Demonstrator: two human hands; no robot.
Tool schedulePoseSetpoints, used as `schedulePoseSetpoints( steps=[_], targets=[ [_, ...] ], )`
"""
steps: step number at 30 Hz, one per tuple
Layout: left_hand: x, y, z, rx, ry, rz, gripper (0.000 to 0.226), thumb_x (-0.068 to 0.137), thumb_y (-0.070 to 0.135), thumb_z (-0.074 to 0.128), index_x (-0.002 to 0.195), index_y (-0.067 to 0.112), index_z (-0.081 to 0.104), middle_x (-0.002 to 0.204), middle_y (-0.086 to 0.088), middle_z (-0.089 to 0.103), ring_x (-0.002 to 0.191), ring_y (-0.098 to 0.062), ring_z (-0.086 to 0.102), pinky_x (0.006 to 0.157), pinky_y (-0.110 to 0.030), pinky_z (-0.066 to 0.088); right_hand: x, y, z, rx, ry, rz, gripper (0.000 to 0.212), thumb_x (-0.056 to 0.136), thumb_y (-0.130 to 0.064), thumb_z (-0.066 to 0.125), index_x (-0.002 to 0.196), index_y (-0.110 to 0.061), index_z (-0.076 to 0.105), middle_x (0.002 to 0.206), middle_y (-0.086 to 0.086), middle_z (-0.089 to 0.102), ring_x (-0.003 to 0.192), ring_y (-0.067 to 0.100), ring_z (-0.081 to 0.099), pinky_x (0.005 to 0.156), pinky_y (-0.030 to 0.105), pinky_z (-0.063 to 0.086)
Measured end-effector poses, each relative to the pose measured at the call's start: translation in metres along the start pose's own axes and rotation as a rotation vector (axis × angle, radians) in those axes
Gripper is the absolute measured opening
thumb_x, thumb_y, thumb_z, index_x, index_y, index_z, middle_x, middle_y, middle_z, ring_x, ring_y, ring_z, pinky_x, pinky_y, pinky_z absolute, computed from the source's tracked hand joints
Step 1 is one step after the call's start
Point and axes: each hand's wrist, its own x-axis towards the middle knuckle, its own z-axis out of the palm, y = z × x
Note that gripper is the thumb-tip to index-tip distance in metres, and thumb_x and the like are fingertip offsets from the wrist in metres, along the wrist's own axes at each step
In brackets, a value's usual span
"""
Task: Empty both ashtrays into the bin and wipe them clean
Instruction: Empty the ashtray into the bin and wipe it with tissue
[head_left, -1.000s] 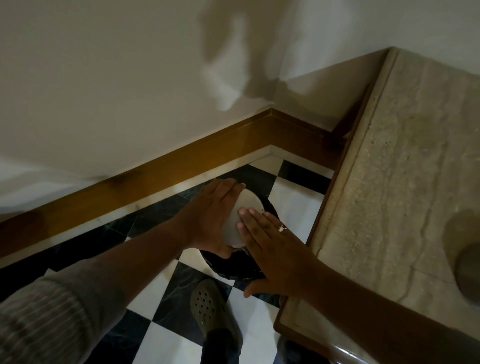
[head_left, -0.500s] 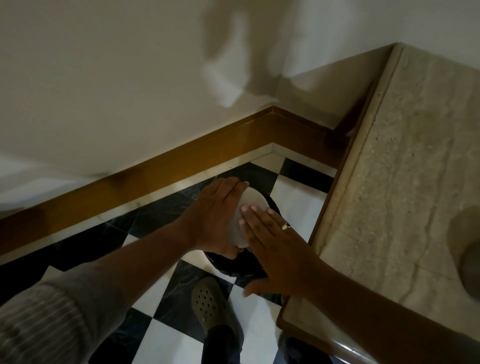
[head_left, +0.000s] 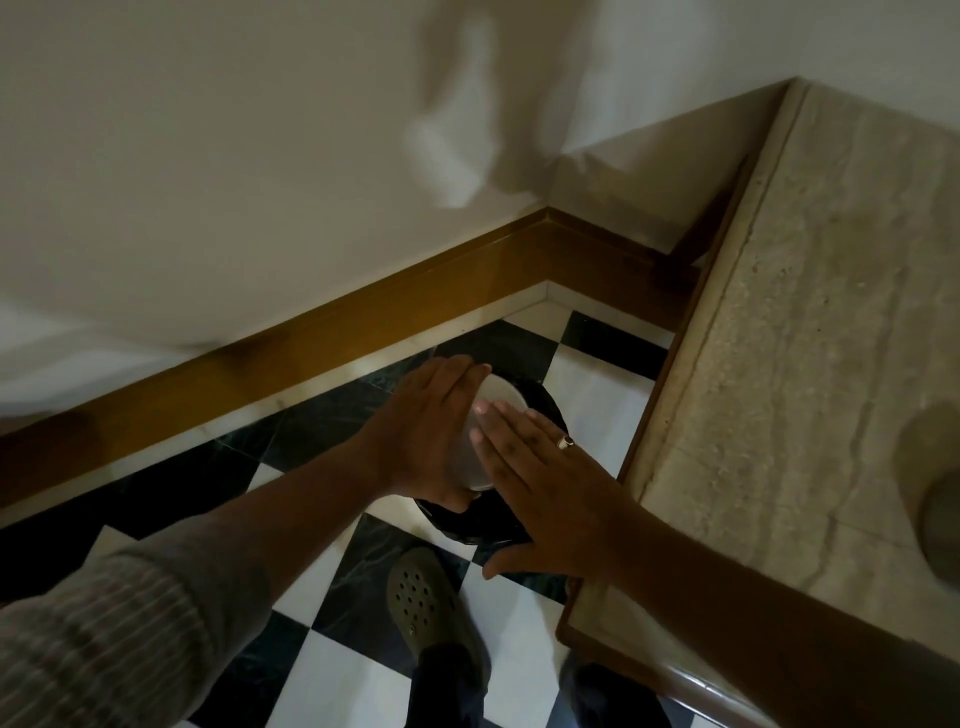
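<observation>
The left hand (head_left: 426, 436) grips the pale round ashtray (head_left: 485, 436) tipped on edge over the black bin (head_left: 545, 410) on the checkered floor. The right hand (head_left: 540, 483), open and flat, rests its fingers against the ashtray's base. Firm taps there, keeping the ashtray well inside the bin's rim, should dislodge ash without spilling.

My left hand (head_left: 423, 434) grips the pale round ashtray (head_left: 491, 415), tipped on edge above the black bin (head_left: 498, 522) on the checkered floor (head_left: 358, 670). My right hand (head_left: 545, 493) lies flat against its upturned face, fingers straight. A second ashtray (head_left: 943, 538) sits at the counter's (head_left: 810, 332) right edge.
</observation>
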Motion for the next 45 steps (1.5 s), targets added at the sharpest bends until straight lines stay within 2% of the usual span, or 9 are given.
schedulePoseSetpoints(
  steps=[14, 17, 21, 24, 28, 36, 40, 43, 45],
  targets=[
    [-0.004, -0.001, 0.002, -0.037, 0.051, -0.01, 0.123, 0.049, 0.075, 0.068, 0.144, 0.003, 0.034, 0.146, -0.016, 0.043, 0.133, -0.031, 0.04, 0.114, -0.045, 0.034, 0.0, -0.001, -0.007, 0.005, 0.056, -0.052, 0.12, 0.07, -0.087, 0.039, 0.15, -0.002, 0.01, 0.158, 0.021, 0.009, 0.148, 0.035, 0.011, 0.12, 0.048, 0.019],
    [-0.003, 0.003, 0.002, -0.023, 0.033, -0.017, 0.125, 0.048, 0.078, 0.065, 0.145, 0.005, 0.032, 0.147, -0.015, 0.041, 0.133, -0.03, 0.039, 0.113, -0.046, 0.034, -0.003, -0.002, -0.006, -0.039, 0.018, -0.042, 0.125, 0.065, -0.09, 0.04, 0.15, -0.001, 0.015, 0.158, 0.022, 0.015, 0.147, 0.036, 0.014, 0.116, 0.052, 0.026],
    [0.0, 0.003, -0.002, -0.087, 0.119, -0.028, 0.121, 0.048, 0.072, 0.071, 0.14, 0.0, 0.038, 0.143, -0.018, 0.046, 0.131, -0.033, 0.043, 0.112, -0.048, 0.036, -0.005, -0.005, -0.016, 0.02, 0.165, -0.001, 0.119, 0.071, -0.088, 0.037, 0.149, -0.001, 0.014, 0.158, 0.023, 0.016, 0.148, 0.035, 0.013, 0.121, 0.047, 0.016],
    [0.0, 0.004, -0.004, -0.052, 0.095, -0.01, 0.122, 0.047, 0.074, 0.069, 0.14, 0.001, 0.037, 0.141, -0.016, 0.047, 0.127, -0.03, 0.044, 0.109, -0.046, 0.038, -0.005, -0.003, -0.011, -0.021, 0.026, -0.028, 0.126, 0.066, -0.09, 0.041, 0.151, -0.001, 0.011, 0.16, 0.022, 0.01, 0.148, 0.035, 0.007, 0.118, 0.052, 0.023],
    [-0.002, 0.004, -0.005, -0.066, 0.109, -0.003, 0.12, 0.049, 0.073, 0.068, 0.14, 0.001, 0.037, 0.143, -0.018, 0.046, 0.13, -0.032, 0.043, 0.113, -0.046, 0.035, -0.005, -0.003, -0.013, 0.001, 0.096, -0.02, 0.122, 0.068, -0.087, 0.042, 0.149, 0.0, 0.016, 0.158, 0.023, 0.016, 0.147, 0.036, 0.014, 0.119, 0.049, 0.022],
    [-0.004, 0.005, -0.004, -0.02, 0.069, 0.016, 0.122, 0.049, 0.075, 0.067, 0.141, 0.001, 0.036, 0.142, -0.018, 0.046, 0.129, -0.032, 0.043, 0.111, -0.047, 0.036, -0.007, -0.005, -0.007, -0.055, 0.018, -0.005, 0.129, 0.062, -0.085, 0.054, 0.151, -0.003, 0.01, 0.16, 0.021, 0.011, 0.147, 0.037, 0.013, 0.118, 0.051, 0.022],
    [-0.003, 0.009, -0.002, -0.038, 0.079, 0.039, 0.117, 0.052, 0.074, 0.068, 0.138, -0.001, 0.04, 0.141, -0.02, 0.048, 0.129, -0.035, 0.046, 0.109, -0.05, 0.039, -0.006, -0.011, -0.002, -0.06, 0.097, 0.049, 0.122, 0.063, -0.073, 0.066, 0.15, -0.004, 0.014, 0.157, 0.022, 0.021, 0.145, 0.038, 0.022, 0.118, 0.048, 0.023],
    [-0.003, 0.009, -0.001, -0.02, 0.088, 0.053, 0.12, 0.051, 0.076, 0.066, 0.14, 0.001, 0.037, 0.141, -0.018, 0.047, 0.128, -0.032, 0.045, 0.11, -0.046, 0.039, -0.005, -0.011, 0.0, -0.075, 0.03, 0.041, 0.125, 0.055, -0.066, 0.076, 0.148, -0.003, 0.022, 0.155, 0.022, 0.027, 0.142, 0.038, 0.03, 0.114, 0.049, 0.027],
    [-0.005, 0.01, 0.001, -0.028, 0.113, 0.06, 0.12, 0.051, 0.076, 0.067, 0.138, -0.001, 0.037, 0.14, -0.019, 0.049, 0.128, -0.033, 0.046, 0.112, -0.044, 0.037, -0.005, -0.011, 0.0, -0.096, 0.047, 0.05, 0.11, 0.061, -0.055, 0.078, 0.144, -0.002, 0.029, 0.151, 0.023, 0.036, 0.138, 0.038, 0.038, 0.11, 0.049, 0.035]
  ],
)
